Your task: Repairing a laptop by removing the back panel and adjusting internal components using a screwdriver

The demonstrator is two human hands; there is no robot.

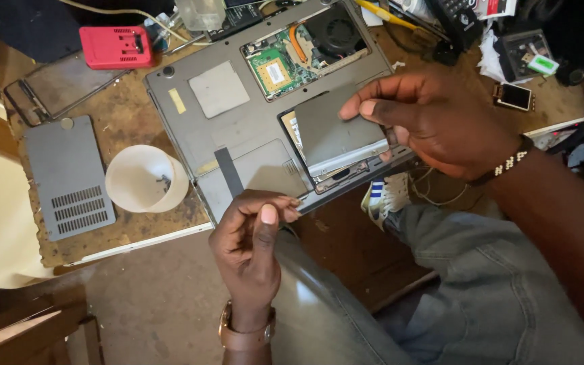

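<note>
Held at its right edge by the right hand [434, 125], thumb and fingers pinched on it: a grey rectangular cover panel [336, 132], tilted over the open bay of an upturned grey laptop [238, 128] lying on a worn brown workbench [130, 115]. Just left of the laptop, a white plastic cup [144, 180] with a few small dark screws at its bottom. Near the laptop's front edge, the left hand [251, 247], fingertips drawn together; whether gripping anything, cannot tell.

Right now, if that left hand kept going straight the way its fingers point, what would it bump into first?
Probably the front edge of the upturned grey laptop: the left hand has its pinched fingertips almost at that edge, though depth is hard to judge.
</note>
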